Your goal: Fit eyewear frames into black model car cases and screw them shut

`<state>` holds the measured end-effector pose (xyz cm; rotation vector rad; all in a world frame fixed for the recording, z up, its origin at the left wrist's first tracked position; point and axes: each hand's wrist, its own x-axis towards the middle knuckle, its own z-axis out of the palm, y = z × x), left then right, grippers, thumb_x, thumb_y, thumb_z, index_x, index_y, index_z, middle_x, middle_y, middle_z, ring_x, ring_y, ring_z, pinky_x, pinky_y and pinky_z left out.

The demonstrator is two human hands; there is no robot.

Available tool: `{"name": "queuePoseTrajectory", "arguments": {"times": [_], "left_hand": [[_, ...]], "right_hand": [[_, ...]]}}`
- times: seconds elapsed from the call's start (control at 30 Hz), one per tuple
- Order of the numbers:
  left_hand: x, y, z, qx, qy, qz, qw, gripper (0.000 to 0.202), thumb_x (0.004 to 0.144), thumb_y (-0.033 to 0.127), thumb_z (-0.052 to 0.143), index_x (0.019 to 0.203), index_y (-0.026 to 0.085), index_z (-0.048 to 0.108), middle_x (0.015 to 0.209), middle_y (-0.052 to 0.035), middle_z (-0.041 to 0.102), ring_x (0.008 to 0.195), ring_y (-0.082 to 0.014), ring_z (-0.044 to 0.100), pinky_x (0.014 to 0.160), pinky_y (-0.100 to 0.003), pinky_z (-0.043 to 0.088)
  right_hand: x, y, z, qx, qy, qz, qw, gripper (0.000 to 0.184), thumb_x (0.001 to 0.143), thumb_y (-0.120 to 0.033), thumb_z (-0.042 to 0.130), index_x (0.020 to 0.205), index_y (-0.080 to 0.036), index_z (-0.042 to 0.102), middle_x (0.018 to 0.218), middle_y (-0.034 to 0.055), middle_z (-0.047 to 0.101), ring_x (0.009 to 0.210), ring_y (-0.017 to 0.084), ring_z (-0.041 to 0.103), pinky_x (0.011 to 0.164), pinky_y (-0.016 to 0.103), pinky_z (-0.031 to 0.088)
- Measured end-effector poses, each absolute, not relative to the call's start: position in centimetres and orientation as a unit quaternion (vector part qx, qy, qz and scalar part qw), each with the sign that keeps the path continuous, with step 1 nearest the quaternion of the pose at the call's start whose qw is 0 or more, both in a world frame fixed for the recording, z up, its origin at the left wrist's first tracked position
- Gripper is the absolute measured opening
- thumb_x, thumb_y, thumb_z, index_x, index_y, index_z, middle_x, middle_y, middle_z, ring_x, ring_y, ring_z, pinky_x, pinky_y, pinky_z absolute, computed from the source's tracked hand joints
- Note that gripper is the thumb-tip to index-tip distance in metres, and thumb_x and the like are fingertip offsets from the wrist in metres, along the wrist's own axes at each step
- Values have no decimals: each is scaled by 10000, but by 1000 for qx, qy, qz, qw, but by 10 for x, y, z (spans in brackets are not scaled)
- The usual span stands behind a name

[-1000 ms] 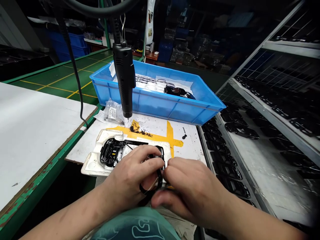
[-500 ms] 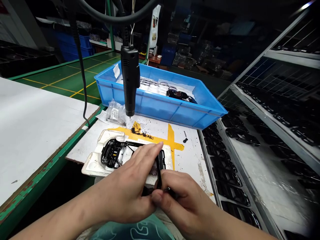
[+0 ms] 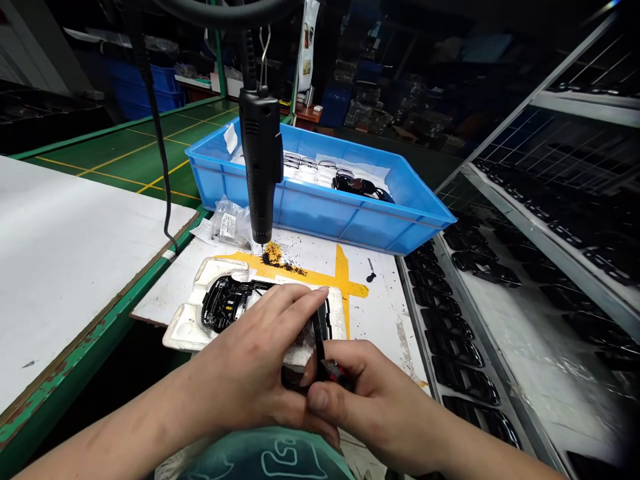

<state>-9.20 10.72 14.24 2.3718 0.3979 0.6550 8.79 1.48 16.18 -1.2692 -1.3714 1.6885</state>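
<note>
Ok, hands (image 3: 250, 360) (image 3: 380, 407) over wkbench (image 3: 380, 313), bin (image 3: 320, 223) beyond

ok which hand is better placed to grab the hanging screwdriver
Probably the left hand: it sits nearer the hanging electric screwdriver, while the right hand pinches the black plastic part further off.

The hanging electric screwdriver (image 3: 260, 160) stands before the blue plastic crate (image 3: 320, 223), its bit just above the table (image 3: 380, 313). Beyond the right hand (image 3: 375, 407), open table runs to the rack of black plastic parts (image 3: 453, 340).
</note>
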Motion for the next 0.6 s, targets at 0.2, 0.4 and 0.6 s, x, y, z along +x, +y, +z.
{"name": "queuePoseTrajectory", "arguments": {"times": [0.2, 0.4, 0.6], "left_hand": [[-94, 107, 145, 919, 151, 239, 274, 840, 819, 308, 737, 1483, 187, 236, 1437, -125, 431, 1348, -229, 394, 1159, -352, 355], [-90, 101, 143, 916, 212, 230, 249, 899, 767, 315, 751, 1475, 144, 224, 1464, -158, 380, 1381, -272, 346, 1174, -418, 338], [-92, 98, 148, 915, 214, 221, 261, 788, 803, 335, 742, 1435, 169, 301, 1390, -129, 438, 1301, -253, 418, 1122, -409, 396]], "right_hand": [[94, 14, 167, -530, -618, 499, 297, 401, 935, -518, 556, 751, -163, 525, 716, -9, 500, 683, 118, 438, 619, 253, 362], [91, 12, 158, -539, -575, 533, 308, 468, 937, -546, 545, 667, -179, 436, 637, -42, 384, 620, 102, 354, 560, 251, 304], [105, 18, 154, -546, -709, 323, 306, 491, 903, -652, 546, 847, -166, 590, 815, 22, 559, 743, 151, 506, 636, 276, 352]]}}
